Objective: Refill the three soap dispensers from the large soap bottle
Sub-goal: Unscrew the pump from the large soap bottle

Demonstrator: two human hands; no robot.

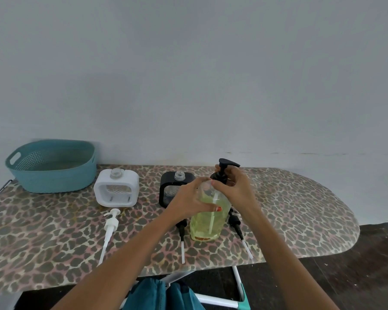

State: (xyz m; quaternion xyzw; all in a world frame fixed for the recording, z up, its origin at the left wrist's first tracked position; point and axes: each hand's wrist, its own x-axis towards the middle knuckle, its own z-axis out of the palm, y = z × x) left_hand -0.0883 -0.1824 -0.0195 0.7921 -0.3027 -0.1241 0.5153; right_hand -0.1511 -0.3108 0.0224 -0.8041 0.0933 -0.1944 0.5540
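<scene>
The large soap bottle [207, 220], clear with yellow-green liquid, stands on the leopard-print board [300, 211]. My left hand [189, 201] grips its body. My right hand [233, 186] is closed around its black pump collar [222, 173], the pump head sticking up above my fingers. A white dispenser [117, 189] with an open neck stands to the left. A black dispenser [174, 186] with an open neck stands behind my left hand. A third dispenser cannot be made out behind the bottle. A white pump [109, 229] and two black pumps [182, 238] [239, 229] lie on the board.
A teal plastic basket [52, 166] sits at the board's back left. A pale wall runs close behind the board. The board's rounded end is at the right, with dark floor beyond it. Teal cloth [161, 296] and the stand's legs show below the front edge.
</scene>
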